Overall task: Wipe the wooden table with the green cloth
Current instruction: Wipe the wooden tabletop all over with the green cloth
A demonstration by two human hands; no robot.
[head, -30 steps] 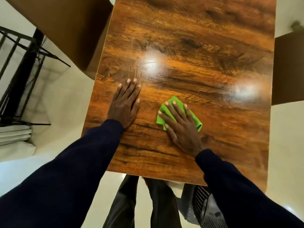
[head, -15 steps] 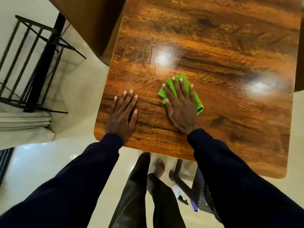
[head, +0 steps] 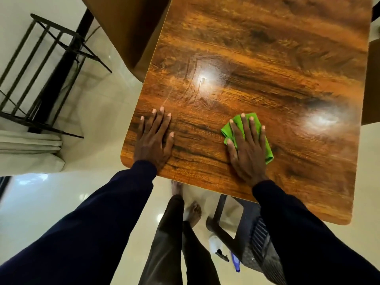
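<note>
We press the soft, folded green cloth flat under the straight, spread fingers of our right hand, having swept it right, well apart from our left hand and nearer the front edge of the wooden table. The left hand braces flat, fingers straight, on the glossy, dark-grained top, where faint streaks suggest more passes are needed.

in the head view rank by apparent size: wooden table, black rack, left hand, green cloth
1. wooden table
2. black rack
3. left hand and green cloth: unranked, right hand hides much of it
</note>
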